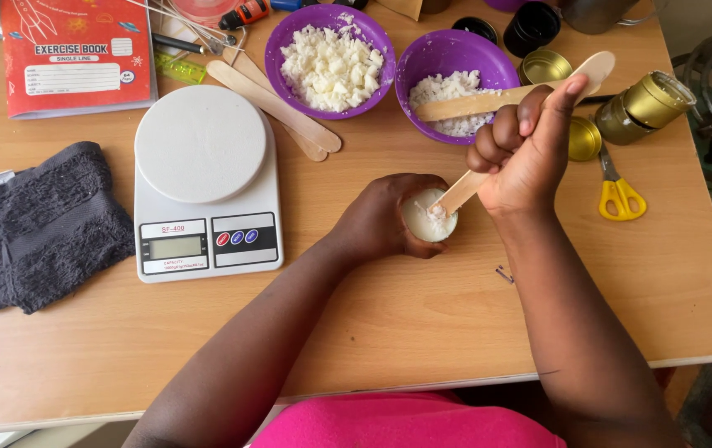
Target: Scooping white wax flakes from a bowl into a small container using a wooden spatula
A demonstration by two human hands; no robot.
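Our right hand (530,153) grips a wooden stick (459,193), pressing white wax into the small tin (428,216) our left hand (385,217) clasps; next, likely more flakes.

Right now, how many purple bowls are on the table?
2. One purple bowl heaped with white chunks sits behind the scale; the other stands right beside it, a wooden stick across it. A purple edge at the top may be another.
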